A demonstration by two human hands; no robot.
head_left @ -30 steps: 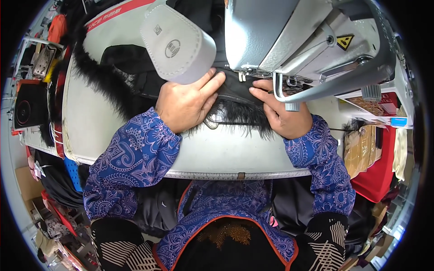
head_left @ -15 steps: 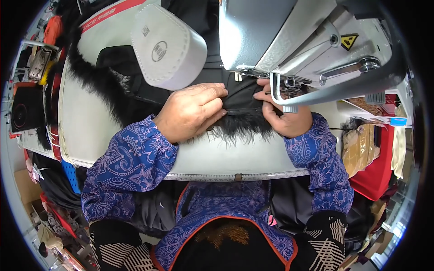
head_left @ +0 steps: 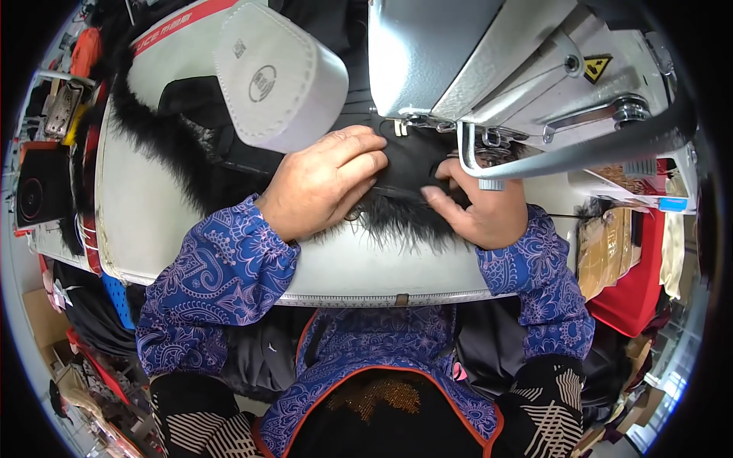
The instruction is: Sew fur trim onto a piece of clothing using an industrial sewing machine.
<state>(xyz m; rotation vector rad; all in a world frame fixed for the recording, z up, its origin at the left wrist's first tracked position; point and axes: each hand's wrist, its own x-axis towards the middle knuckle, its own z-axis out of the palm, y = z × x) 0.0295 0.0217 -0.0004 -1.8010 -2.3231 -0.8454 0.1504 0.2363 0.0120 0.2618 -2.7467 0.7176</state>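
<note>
Fur-trimmed black fabric (head_left: 412, 164) lies at the centre of the white sewing table (head_left: 137, 221), its shaggy edge hanging toward 6 o'clock and a longer strip of the same black fur (head_left: 164, 145) trailing off toward 10 o'clock. We see the left hand (head_left: 324, 183) pressed flat on the fabric, palm down, fingers together and pointing toward 3 o'clock; it pins the cloth rather than closing round it. The right hand (head_left: 477, 206) sits just at 3 o'clock of the left, fingers curled and pinched on the fabric's folded edge, directly below the sewing machine head (head_left: 489, 61). The needle area is hidden behind the machine's bright metal guard (head_left: 550, 156), so we cannot tell whether the cloth is under the foot. The two hands are close together but not touching. A rounded white cover (head_left: 279, 72) stands at 12 o'clock of the left hand, touching the fabric's far side. Both forearms wear blue paisley sleeves (head_left: 221, 275). At 3 o'clock, beyond the table edge, red cloth (head_left: 637, 282) is piled; at 9 o'clock, cluttered shelving (head_left: 46, 153).
</note>
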